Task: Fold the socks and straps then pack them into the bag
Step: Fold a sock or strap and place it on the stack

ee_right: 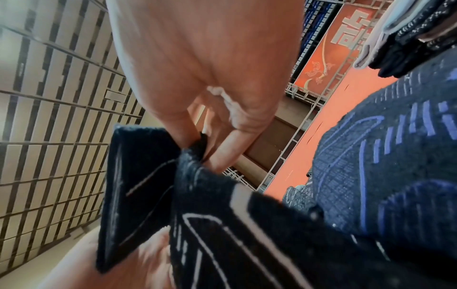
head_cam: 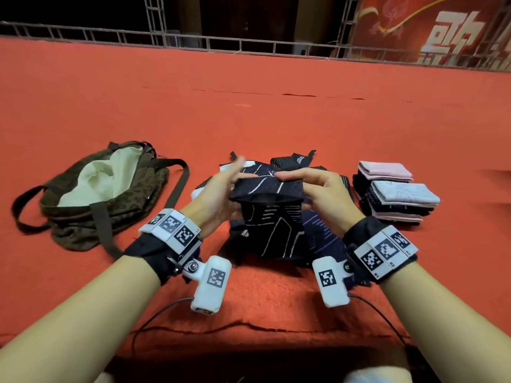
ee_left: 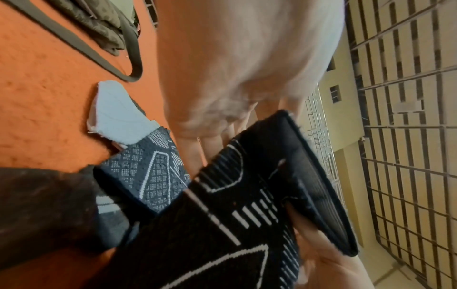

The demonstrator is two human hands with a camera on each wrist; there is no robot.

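We hold the dark sock (head_cam: 266, 194) above the unfolded pile (head_cam: 318, 230), right of the bag (head_cam: 91, 194): right hand (head_cam: 318, 189) pinches its fold, left hand (head_cam: 221, 194) seemingly flat-fingered, smoothing it.

One open bag (head_cam: 91, 189), one stack of folded socks (head_cam: 395, 192), one loose sock pile (head_cam: 312, 233), two hands.

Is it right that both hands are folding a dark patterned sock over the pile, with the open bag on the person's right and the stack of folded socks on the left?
Not quite: the sides are swapped. The head view shows the open bag on the person's left and the stack of folded socks on the right. The rest holds: both hands, left hand and right hand, are folding a dark patterned sock over the pile.
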